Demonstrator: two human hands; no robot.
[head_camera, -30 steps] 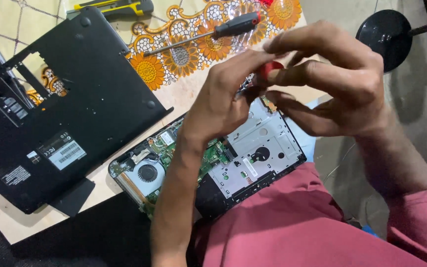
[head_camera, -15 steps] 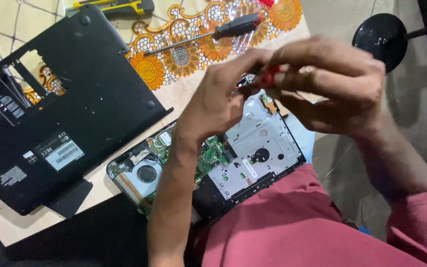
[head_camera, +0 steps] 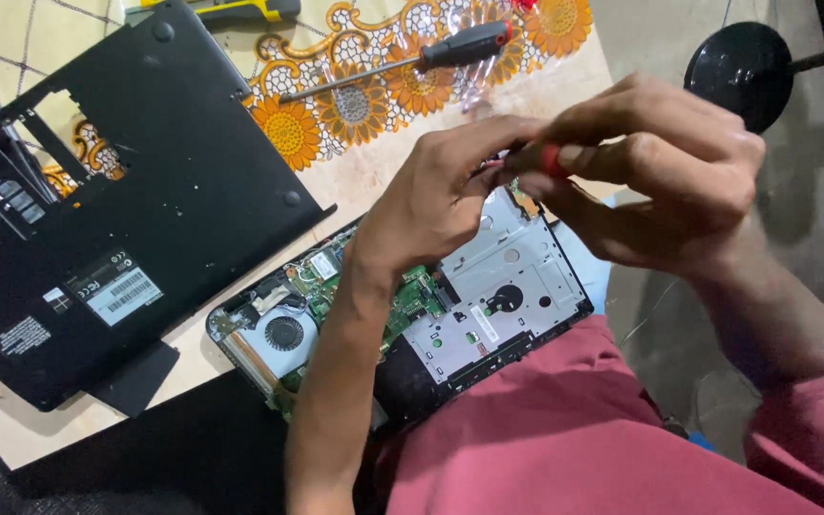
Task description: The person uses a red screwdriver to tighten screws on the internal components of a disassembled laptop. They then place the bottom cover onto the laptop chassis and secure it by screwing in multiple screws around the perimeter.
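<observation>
An opened laptop rests against my lap, its green circuit board, round fan and silver drive bay exposed. My right hand grips a small screwdriver with a red handle above the laptop's far edge. My left hand meets it there, fingertips pinched at the tool's shaft. The screwdriver's tip is hidden behind my fingers.
The laptop's removed black bottom cover lies to the left on a flower-patterned table. A long black-handled screwdriver and a yellow tool lie at the far side. A black round stand base sits on the floor to the right.
Both hands have shifted slightly while working the red screwdriver over the laptop's far edge. The view has drifted a little. Nothing else moved.
</observation>
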